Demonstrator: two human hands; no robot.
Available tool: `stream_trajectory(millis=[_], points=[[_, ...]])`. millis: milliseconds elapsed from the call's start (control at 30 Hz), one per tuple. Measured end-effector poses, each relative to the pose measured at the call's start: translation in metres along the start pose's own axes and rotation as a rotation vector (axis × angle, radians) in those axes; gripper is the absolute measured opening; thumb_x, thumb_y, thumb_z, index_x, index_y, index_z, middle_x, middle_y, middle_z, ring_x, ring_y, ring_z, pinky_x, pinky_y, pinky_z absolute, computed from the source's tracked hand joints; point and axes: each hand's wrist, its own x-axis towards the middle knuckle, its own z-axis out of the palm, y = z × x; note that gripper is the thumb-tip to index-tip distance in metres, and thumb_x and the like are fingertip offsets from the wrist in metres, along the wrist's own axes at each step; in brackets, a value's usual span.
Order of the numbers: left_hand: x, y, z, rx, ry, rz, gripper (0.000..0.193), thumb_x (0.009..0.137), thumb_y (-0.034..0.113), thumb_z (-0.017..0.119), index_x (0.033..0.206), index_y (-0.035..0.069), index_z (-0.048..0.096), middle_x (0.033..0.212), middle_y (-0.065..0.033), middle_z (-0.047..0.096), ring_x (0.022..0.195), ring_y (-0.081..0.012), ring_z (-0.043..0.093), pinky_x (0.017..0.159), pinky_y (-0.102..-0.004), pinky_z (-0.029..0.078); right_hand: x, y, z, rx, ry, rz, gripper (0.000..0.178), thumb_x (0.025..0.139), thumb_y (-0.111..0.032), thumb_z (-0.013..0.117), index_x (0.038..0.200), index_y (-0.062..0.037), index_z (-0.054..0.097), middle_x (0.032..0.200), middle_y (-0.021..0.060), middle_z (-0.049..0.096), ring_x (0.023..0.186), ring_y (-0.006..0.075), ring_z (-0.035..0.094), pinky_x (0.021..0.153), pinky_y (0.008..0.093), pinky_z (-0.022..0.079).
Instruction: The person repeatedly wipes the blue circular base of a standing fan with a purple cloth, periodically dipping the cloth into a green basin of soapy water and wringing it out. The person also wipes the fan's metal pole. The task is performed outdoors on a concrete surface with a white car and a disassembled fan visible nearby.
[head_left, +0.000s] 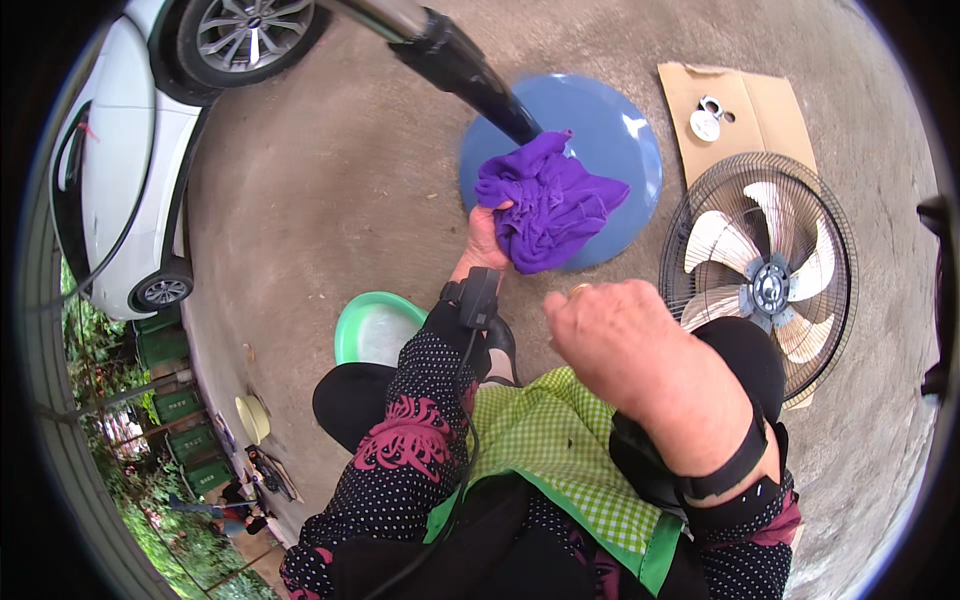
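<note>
A bunched purple cloth (555, 205) is gripped at its lower left by my left hand (485, 238). The cloth lies over part of a round blue base (625, 165), near the foot of a black and silver pole (470, 80) that rises from it. Closer to me, my right hand (625, 325) hovers over my lap with its fingers curled in; their tips are hidden, so anything in them cannot be seen. A fan head (770, 285) with pale blades and a dark wire cage stands beside my right knee. Left of my left forearm sits a green basin (350, 325) holding whitish liquid.
Flattened cardboard (775, 110) lies beyond the fan, with a small metal part (705, 123) on it. A white car (135, 130) stands on the concrete at the left. Farther back are a pale yellow bowl-shaped thing (253, 420) and several green bins (185, 443).
</note>
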Motion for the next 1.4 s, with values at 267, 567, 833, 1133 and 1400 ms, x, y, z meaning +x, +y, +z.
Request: stream_trajectory(millis=[267,567,833,1133,1400], points=[[-0.076,0.066,0.083,-0.012,-0.101,0.237,0.067,0.081,0.038,0.066,0.135,0.001,0.052,0.132,-0.0176,0.060,0.121,-0.0354,0.058,0.112,-0.0490,0.041,0.000,0.012,-0.011,0.066,0.014,0.069,0.024,0.089,-0.023,0.062,0.107,-0.0062,0.065,0.101,0.0152,0.071,0.097,0.0345,0.069,0.082,0.0442,0.055],[-0.154,0.117,0.127,0.011,-0.260,0.220,0.056,0.093,0.036,0.060,0.134,-0.001,0.053,0.131,-0.0167,0.062,0.119,-0.0321,0.060,0.109,-0.0465,0.042,0.002,0.017,-0.021,0.157,0.132,-0.026,0.032,0.091,-0.024,0.065,0.118,-0.0062,0.063,0.090,0.0176,0.071,0.087,0.0375,0.067,0.075,0.0437,0.054],[-0.140,0.082,0.137,0.793,-0.165,0.163,0.040,0.101,0.031,0.054,0.129,0.002,0.054,0.116,-0.0091,0.065,0.106,-0.0180,0.062,0.097,-0.0340,0.048,0.011,0.006,-0.024,0.598,0.238,-0.085,0.032,0.100,-0.028,0.058,0.117,-0.0020,0.063,0.091,0.0156,0.069,0.090,0.0295,0.067,0.080,0.0375,0.052],[-0.157,0.080,0.151,1.698,0.083,1.059,0.068,0.085,0.048,0.064,0.137,0.008,0.048,0.139,-0.0165,0.049,0.127,-0.0364,0.046,0.104,-0.0473,0.036,0.027,-0.007,-0.016,1.032,0.265,-0.237,0.053,0.099,-0.026,0.058,0.144,-0.0006,0.043,0.134,0.0056,0.054,0.121,0.0178,0.051,0.104,0.0317,0.041],[-0.167,0.099,0.161,1.656,0.026,1.184,0.087,0.072,0.075,0.062,0.128,0.009,0.055,0.129,-0.0133,0.055,0.120,-0.0332,0.049,0.095,-0.0442,0.038,0.026,-0.016,0.002,1.447,0.314,-0.213,0.073,0.082,-0.022,0.071,0.145,-0.0021,0.041,0.131,0.0083,0.056,0.114,0.0201,0.059,0.097,0.0320,0.049]])
